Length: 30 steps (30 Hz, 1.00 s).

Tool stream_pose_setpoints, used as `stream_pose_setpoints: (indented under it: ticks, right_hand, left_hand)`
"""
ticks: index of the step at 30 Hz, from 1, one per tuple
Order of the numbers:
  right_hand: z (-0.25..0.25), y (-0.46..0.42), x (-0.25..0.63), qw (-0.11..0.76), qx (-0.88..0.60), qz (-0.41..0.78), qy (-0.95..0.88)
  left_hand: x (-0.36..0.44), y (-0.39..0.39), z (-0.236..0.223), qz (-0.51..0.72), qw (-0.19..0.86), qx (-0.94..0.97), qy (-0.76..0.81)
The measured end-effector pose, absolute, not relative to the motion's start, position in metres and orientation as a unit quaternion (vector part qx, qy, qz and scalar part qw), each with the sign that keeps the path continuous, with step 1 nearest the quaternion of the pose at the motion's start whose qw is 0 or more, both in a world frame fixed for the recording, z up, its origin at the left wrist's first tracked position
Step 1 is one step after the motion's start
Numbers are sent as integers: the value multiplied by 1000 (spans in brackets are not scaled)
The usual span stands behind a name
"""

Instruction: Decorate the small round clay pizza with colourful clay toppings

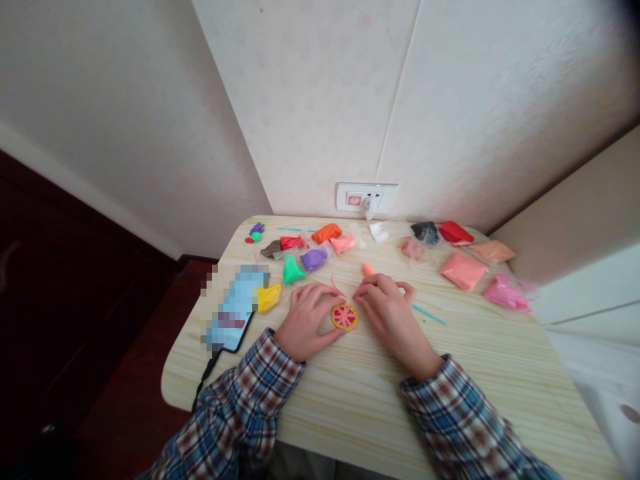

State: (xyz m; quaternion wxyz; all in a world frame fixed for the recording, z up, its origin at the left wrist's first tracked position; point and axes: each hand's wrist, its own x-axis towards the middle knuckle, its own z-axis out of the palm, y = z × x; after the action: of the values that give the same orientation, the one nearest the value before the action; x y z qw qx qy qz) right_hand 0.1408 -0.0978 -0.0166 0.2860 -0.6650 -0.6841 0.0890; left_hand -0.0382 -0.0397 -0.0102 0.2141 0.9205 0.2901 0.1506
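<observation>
A small round clay disc (345, 317), yellow-rimmed with a pink and red pattern like a fruit slice, lies flat on the table. My left hand (311, 321) curves around its left side, thumb at the lower edge and fingers at the upper edge. Just to the right of the disc, my right hand (387, 313) has its thumb and index finger pinched together; whatever sits between them is too small to make out. A thin pink clay strand (339, 286) lies above the disc. Beyond my right fingers is a lump of orange-pink clay (368, 269).
A phone (235, 310) with a cable lies at left, beside a yellow clay packet (269, 298). Several colored clay packets line the back and right, including a salmon one (463, 271). A blue stick (430, 315) lies right of my hand. A wall socket (367, 198) is behind.
</observation>
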Motion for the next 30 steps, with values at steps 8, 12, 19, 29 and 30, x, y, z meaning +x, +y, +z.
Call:
stream_pose_setpoints:
  ticks: [8, 12, 19, 29, 30]
  right_hand:
    - [-16, -100, 138, 286, -650, 115, -694]
    - [-19, -98, 137, 284, -643, 114, -702]
    - [-20, -96, 135, 278, -651, 99, -699]
    - [-20, -96, 138, 269, -655, 75, -702]
    - [-21, -96, 138, 270, -653, 76, -704]
  left_hand:
    - [-38, -41, -9, 152, 216, 920, 291]
    - [-38, -40, -9, 153, 213, 919, 294]
    - [-37, -40, -12, 154, 211, 920, 292]
    - [-39, -40, -13, 152, 208, 922, 287]
    - [-39, -40, -13, 153, 207, 922, 288]
